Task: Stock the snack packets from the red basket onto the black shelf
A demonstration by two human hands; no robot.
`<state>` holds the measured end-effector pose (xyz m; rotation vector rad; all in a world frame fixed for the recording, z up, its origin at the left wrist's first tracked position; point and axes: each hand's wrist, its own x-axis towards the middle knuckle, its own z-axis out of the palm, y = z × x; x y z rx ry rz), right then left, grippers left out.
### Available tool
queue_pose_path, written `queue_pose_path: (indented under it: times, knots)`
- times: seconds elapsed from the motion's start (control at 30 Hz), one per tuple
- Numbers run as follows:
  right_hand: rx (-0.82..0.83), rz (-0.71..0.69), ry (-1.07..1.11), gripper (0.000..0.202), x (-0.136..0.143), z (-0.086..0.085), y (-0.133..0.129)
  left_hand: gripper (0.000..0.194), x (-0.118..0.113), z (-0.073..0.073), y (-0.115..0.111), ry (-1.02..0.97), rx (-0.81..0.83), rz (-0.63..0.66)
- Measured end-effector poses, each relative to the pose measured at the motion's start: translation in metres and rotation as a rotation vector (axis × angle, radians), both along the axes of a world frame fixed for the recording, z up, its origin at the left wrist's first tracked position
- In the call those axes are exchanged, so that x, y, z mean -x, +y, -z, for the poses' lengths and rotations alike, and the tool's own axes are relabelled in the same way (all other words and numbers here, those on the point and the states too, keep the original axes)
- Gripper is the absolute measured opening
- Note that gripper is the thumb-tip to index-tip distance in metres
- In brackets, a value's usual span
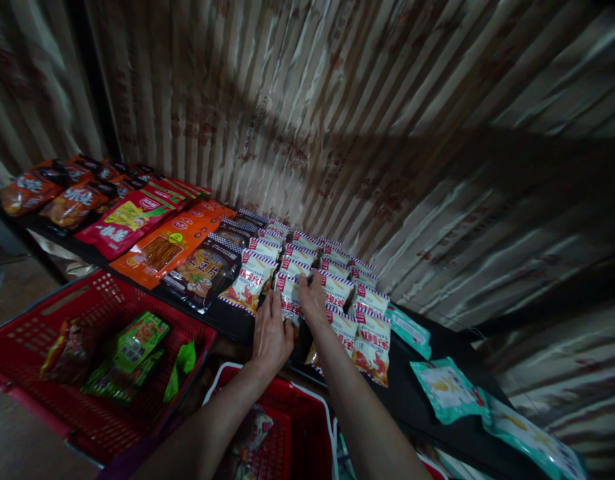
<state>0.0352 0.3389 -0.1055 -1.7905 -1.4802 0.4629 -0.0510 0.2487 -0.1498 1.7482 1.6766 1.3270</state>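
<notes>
Both hands are at a white snack bag [289, 293] with red lettering and a striped top edge, in the front row of similar bags on a black shelf. My left hand [273, 337] grips its lower left side, fingers closed along the edge. My right hand [312, 299] closes on its right side, covering part of the print. Another white snack bag [250, 280] stands just left of my left hand. To the right of my right hand are more of the same bags, among them a front one [372, 343]. The lower part of the held bag is partly hidden.
Left along the shelf [412, 400] lie brown bags [205, 270], orange packs [170, 243], red packs [130, 217] and orange-black bags [32, 190]. Teal packs [447, 387] lie right. Below stand a red basket [32, 413] with green packs [137, 340] and another red basket [307, 417]. Pleated curtain [297, 100] hangs behind.
</notes>
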Motion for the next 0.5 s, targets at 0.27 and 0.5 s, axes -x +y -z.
queue_pose_path:
  times: [0.27, 0.5]
  knots:
    - [-0.254, -0.049, -0.131, 0.058, 0.005, -0.004, -0.008, 0.073, 0.002, -0.002, 0.000, 0.004, -0.027, -0.004]
    - [-0.316, -0.097, -0.052, 0.063, -0.011, -0.028, 0.041, 0.072, -0.001, 0.000, -0.001, 0.031, -0.002, -0.029]
